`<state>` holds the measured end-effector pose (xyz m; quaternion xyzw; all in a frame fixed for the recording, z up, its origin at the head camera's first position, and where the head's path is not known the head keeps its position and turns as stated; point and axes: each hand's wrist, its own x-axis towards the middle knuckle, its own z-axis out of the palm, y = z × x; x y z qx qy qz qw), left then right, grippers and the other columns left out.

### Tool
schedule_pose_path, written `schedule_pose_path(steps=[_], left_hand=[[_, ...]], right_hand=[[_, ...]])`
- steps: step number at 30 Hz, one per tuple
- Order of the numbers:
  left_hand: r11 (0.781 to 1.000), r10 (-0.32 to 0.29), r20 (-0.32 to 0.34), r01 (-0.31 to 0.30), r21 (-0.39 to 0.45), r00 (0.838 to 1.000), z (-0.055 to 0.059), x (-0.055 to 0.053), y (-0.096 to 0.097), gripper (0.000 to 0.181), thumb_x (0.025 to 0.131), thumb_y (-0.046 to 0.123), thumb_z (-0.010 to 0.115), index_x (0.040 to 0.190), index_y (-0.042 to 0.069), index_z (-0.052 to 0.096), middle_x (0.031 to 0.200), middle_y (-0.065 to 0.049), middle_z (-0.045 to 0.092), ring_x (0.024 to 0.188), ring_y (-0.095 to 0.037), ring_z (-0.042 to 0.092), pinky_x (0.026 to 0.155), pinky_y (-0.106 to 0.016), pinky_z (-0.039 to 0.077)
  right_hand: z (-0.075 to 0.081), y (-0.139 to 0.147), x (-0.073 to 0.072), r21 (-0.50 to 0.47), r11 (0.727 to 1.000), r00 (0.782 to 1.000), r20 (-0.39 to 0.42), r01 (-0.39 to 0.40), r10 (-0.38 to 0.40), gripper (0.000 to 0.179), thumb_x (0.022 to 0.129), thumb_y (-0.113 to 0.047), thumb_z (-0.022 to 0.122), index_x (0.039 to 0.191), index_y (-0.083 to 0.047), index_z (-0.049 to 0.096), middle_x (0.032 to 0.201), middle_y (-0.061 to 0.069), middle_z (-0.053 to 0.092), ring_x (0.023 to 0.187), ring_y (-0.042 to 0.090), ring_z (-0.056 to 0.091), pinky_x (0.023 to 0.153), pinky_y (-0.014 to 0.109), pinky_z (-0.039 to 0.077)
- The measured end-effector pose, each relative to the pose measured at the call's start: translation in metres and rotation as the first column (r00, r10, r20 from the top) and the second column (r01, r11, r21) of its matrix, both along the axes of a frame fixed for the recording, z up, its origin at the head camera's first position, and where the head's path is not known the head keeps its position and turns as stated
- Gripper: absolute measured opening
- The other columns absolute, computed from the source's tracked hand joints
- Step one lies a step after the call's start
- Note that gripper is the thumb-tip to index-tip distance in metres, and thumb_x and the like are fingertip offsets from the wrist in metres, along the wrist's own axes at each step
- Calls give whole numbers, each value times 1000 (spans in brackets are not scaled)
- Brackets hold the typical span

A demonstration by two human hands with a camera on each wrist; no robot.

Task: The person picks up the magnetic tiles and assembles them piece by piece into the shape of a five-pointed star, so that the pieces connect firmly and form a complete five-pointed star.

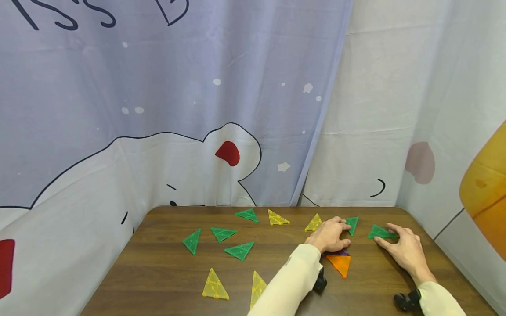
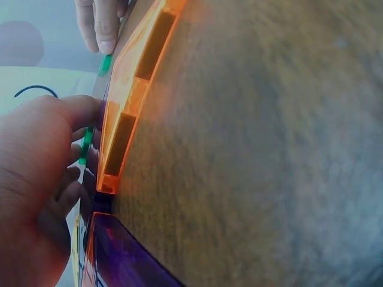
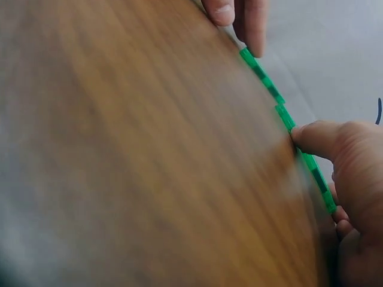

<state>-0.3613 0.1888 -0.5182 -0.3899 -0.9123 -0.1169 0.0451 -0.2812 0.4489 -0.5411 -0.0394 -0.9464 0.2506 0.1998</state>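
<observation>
In the head view, my left hand (image 1: 329,235) is at a green triangular tile (image 1: 352,224), its fingers touching the tile's left side and its thumb apart from it. My right hand (image 1: 405,248) pinches another green triangular tile (image 1: 380,232) between thumb and fingers, flat on the table. The right wrist view has that held tile (image 3: 317,173) edge-on under the thumb, close to the other green tile (image 3: 260,75). Below my left hand lie an orange triangle (image 1: 341,264) and a purple tile (image 1: 341,253), partly covered by the hand.
Several green triangles (image 1: 239,251) and yellow triangles (image 1: 215,287) lie spread on the left and middle of the wooden table (image 1: 158,272). Two more yellow triangles (image 1: 276,218) are near the back edge. A printed curtain (image 1: 178,87) hangs behind the table.
</observation>
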Motion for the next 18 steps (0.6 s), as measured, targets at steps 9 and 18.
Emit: schedule_pose_path(steps=[9, 18], left_hand=[[999, 0, 24, -1, 54, 1000, 2, -1, -1, 45, 105, 39, 79, 148, 31, 74, 144, 13, 65, 130, 1, 62, 109, -10, 45], [998, -26, 14, 25, 52, 1000, 4, -2, -1, 45, 103, 38, 81, 147, 30, 75, 140, 13, 66, 126, 2, 62, 108, -9, 44]], right_hand=[[-4, -7, 0, -5, 1000, 1000, -16, 17, -17, 73, 102, -40, 82, 143, 16, 59, 99, 17, 70, 113, 57, 57, 105, 71, 37], [-1, -19, 1, -38, 999, 998, 50, -28, 30, 86, 102, -52, 81, 150, 15, 56, 97, 8, 73, 109, 51, 62, 101, 72, 42]])
